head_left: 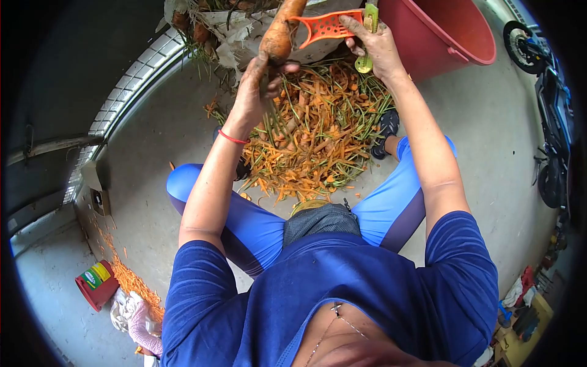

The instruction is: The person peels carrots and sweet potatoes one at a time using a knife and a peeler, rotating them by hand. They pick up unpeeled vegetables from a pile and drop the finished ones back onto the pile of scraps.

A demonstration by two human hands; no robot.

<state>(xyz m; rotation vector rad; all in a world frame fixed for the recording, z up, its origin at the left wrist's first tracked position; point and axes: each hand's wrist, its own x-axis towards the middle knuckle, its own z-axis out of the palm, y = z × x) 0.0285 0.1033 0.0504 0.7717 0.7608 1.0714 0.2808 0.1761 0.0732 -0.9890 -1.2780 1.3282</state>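
Note:
A large carrot [280, 38] with soil on it is gripped near its stalk end by my left hand [251, 85]. Several green stalks trail below that hand. My right hand [380, 49] is closed around an orange peeler [327, 27] full of holes, whose forked end lies against or right beside the carrot. A yellow-green part [369, 27] crosses the peeler at my right fingers; I cannot tell whether it belongs to it. Beneath both hands spreads a heap of carrot peelings and green stalks [318, 128].
A big red tub [428, 43] stands at the upper right. A white sack [244, 30] with carrots is at the top. Lower left, a red bucket [96, 285] lies near orange shreds [131, 275] and a person's pink sleeve [143, 327]. A motorcycle [550, 110] stands far right.

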